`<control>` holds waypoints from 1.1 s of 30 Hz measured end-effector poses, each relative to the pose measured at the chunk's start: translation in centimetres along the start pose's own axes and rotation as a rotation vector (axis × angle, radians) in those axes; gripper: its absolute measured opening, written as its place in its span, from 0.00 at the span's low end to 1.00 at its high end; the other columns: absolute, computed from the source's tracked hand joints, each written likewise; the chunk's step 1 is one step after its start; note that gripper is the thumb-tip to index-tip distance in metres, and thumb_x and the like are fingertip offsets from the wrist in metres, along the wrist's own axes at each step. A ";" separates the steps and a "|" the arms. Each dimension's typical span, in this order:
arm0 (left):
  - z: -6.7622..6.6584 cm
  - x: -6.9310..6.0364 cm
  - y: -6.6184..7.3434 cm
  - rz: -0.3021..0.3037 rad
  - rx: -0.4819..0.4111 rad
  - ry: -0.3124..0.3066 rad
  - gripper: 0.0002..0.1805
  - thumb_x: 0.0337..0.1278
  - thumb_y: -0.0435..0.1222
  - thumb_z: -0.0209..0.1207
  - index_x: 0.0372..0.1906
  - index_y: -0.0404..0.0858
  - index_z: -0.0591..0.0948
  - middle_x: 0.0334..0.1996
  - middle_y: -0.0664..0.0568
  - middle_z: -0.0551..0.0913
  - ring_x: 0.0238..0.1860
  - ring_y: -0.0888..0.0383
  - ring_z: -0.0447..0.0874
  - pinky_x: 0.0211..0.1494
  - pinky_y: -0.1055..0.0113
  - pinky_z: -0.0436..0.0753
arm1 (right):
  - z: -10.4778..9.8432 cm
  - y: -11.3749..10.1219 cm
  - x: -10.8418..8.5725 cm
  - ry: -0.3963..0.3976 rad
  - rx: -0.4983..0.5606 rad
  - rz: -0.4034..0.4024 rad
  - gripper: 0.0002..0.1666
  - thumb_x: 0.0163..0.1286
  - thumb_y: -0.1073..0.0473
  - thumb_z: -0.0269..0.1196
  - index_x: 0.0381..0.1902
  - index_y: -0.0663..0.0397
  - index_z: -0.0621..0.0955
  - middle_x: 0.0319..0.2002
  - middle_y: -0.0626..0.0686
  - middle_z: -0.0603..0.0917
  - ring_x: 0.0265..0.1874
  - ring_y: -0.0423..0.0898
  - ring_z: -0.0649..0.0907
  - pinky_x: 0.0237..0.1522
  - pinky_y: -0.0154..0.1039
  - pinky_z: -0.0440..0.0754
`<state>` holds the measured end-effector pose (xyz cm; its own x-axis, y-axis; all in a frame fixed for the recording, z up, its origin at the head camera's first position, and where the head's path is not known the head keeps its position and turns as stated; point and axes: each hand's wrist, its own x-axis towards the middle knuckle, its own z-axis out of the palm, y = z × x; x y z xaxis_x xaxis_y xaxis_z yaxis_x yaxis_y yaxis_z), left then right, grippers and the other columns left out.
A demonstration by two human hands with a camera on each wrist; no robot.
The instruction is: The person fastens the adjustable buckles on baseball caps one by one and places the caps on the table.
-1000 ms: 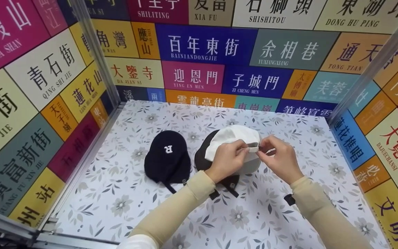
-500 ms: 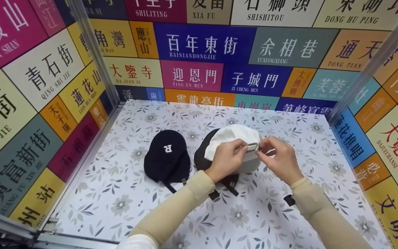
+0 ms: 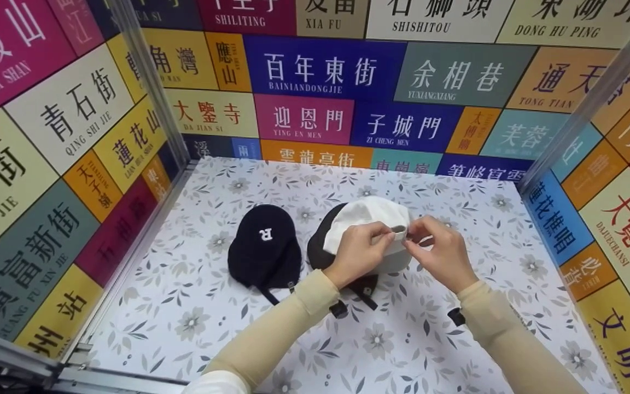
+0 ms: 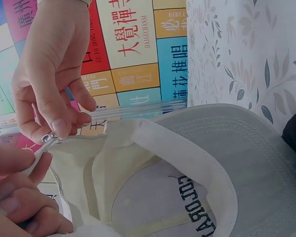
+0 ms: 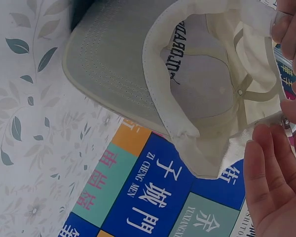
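— At the back of the white cap [image 3: 367, 216], how do both grips stand?

— Closed, each of them. Your left grip [image 3: 362, 249] pinches the cap's strap [image 3: 398, 236] between thumb and fingers. Your right grip [image 3: 441, 251] pinches it just beside, at a small metal buckle [image 4: 47, 138].

— Which parts of the cap show?

— Your wrist views look into its inside: you can see the pale sweatband [image 4: 187, 158], dark lettering [image 4: 193, 207] on the front panel, and the grey brim [image 4: 266, 173] past it. From your head view, the brim sits below the strap and the white crown rises behind your fingers.

— Where does that put the cap?

— Over the middle of the worktop [image 3: 184, 290], overlapping a dark brown cap [image 3: 323, 249] in your view. Whether the two touch, you can't tell from these angles. The brown one's loose strap end pokes out near your left sleeve [image 3: 276, 328].

— And farther out?

— To your left lies a navy cap [image 3: 257, 260] with a white R [image 3: 266, 235], just apart from the brown one. Flowers and leaves pattern the worktop, and colourful sign panels [image 3: 323, 71] line the walls around you.
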<state>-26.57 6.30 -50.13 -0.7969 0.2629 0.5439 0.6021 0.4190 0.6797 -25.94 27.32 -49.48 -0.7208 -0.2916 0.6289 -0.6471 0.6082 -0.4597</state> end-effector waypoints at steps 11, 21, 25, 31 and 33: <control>0.0 0.4 -0.1 -0.107 -0.187 -0.001 0.06 0.63 0.39 0.67 0.35 0.43 0.91 0.32 0.65 0.88 0.35 0.72 0.82 0.41 0.75 0.78 | 0.2 0.0 -0.1 -0.008 0.003 -0.001 0.16 0.58 0.66 0.74 0.40 0.49 0.80 0.36 0.44 0.84 0.34 0.39 0.86 0.31 0.39 0.85; 0.2 0.5 0.3 -0.192 -0.196 0.014 0.05 0.62 0.39 0.67 0.35 0.43 0.91 0.31 0.66 0.88 0.34 0.70 0.82 0.41 0.74 0.78 | 0.6 -0.1 0.0 0.014 0.012 -0.037 0.16 0.56 0.67 0.74 0.39 0.51 0.80 0.36 0.44 0.84 0.32 0.41 0.86 0.30 0.37 0.84; 0.2 0.3 0.4 -0.144 -0.075 0.016 0.06 0.62 0.40 0.67 0.34 0.44 0.91 0.30 0.65 0.88 0.32 0.71 0.81 0.38 0.75 0.77 | 0.7 0.0 -0.2 0.017 0.004 -0.050 0.17 0.55 0.69 0.74 0.39 0.51 0.81 0.35 0.43 0.84 0.32 0.40 0.86 0.31 0.33 0.83; 0.1 0.0 0.6 0.005 0.129 0.037 0.07 0.64 0.42 0.65 0.32 0.46 0.90 0.27 0.64 0.86 0.26 0.69 0.78 0.32 0.73 0.75 | 0.7 -0.1 -0.2 0.011 0.023 -0.057 0.17 0.55 0.70 0.74 0.39 0.52 0.81 0.35 0.44 0.84 0.33 0.39 0.86 0.31 0.36 0.85; 0.1 0.0 0.7 0.032 0.169 0.043 0.07 0.64 0.42 0.65 0.32 0.46 0.89 0.26 0.64 0.86 0.24 0.68 0.77 0.31 0.71 0.75 | 0.7 -0.2 -0.2 0.010 0.030 -0.059 0.17 0.54 0.71 0.74 0.39 0.53 0.81 0.35 0.44 0.84 0.33 0.38 0.86 0.32 0.33 0.84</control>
<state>-26.14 6.68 -49.72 -0.7724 0.2426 0.5870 0.6074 0.5523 0.5710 -25.88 26.76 -49.99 -0.6789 -0.3184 0.6616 -0.6953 0.5681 -0.4401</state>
